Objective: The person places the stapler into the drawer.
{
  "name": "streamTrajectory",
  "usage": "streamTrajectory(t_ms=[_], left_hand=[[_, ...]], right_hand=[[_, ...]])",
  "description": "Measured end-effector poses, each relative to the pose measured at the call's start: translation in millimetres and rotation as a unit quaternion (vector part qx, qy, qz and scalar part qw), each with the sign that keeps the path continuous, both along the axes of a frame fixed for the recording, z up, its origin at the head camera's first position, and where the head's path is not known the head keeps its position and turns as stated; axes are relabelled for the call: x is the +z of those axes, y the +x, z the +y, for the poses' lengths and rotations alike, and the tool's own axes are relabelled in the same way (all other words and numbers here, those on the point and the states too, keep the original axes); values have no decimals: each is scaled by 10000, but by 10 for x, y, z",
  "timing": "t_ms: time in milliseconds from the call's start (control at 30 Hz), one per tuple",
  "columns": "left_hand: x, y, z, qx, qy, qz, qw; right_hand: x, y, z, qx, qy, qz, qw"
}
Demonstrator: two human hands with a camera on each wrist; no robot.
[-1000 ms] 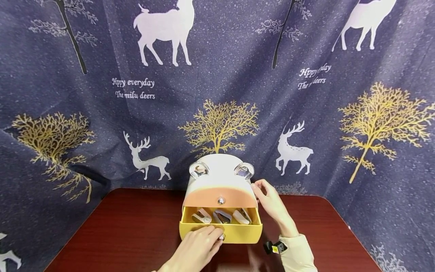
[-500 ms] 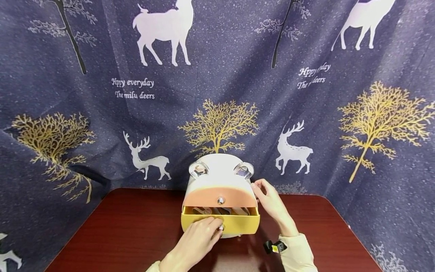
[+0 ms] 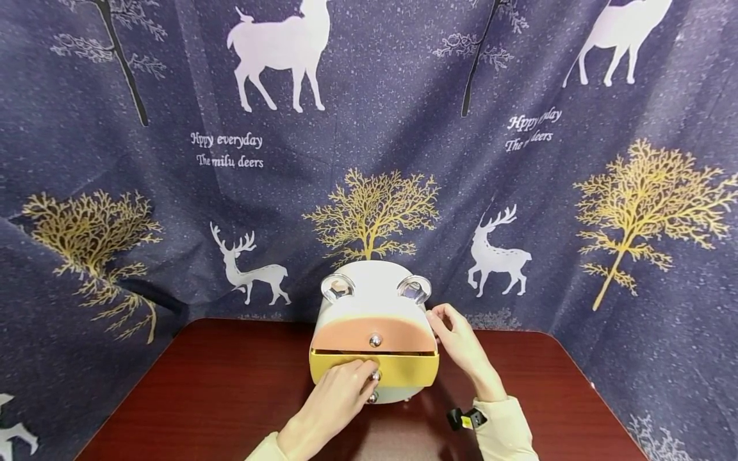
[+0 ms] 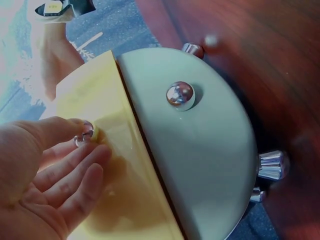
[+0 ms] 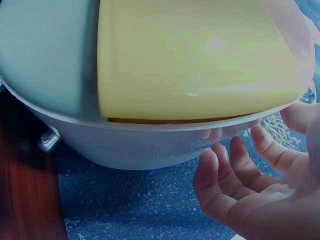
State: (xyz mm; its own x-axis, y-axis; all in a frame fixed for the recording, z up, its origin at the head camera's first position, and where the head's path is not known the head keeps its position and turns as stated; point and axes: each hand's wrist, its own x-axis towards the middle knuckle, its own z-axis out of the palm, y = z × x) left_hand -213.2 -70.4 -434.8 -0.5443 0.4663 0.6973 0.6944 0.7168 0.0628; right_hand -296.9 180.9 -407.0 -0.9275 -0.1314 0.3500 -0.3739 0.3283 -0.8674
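A white small drawer cabinet (image 3: 369, 291) stands on the table, with an orange drawer (image 3: 343, 334) above a yellow drawer (image 3: 409, 371). Only a narrow dark gap shows along the yellow drawer's top edge. My left hand (image 3: 334, 400) pinches that drawer's silver knob (image 4: 86, 131) between thumb and fingers. At the cabinet's right side is my right hand (image 3: 461, 342). Its loosely bent fingers (image 5: 207, 167) rest at the white side wall (image 5: 145, 147), holding nothing. The drawer's contents are hidden in every current view.
Below the yellow front sits a pale green drawer (image 4: 185, 140) with its own round knob (image 4: 180, 93). Silver feet (image 4: 272, 165) support the cabinet on the dark red table (image 3: 230, 384). A blue deer-patterned cloth (image 3: 369, 147) hangs close behind.
My left hand has pushed the yellow drawer inward, from wide open to nearly closed. The several staplers seen inside it earlier are covered now. My right hand has stayed in place.
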Motion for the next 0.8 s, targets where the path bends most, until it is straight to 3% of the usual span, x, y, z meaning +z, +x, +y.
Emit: streamTrajectory(t_ms=[300,800], left_hand=[[-9,-55,4,83,29,63,9999],[-17,-101,-5,211,-20,-219,9995]], right_hand=[[-17,-5,7,39,-44,85,9999],[-18,1,5,67,-36,44,10000]])
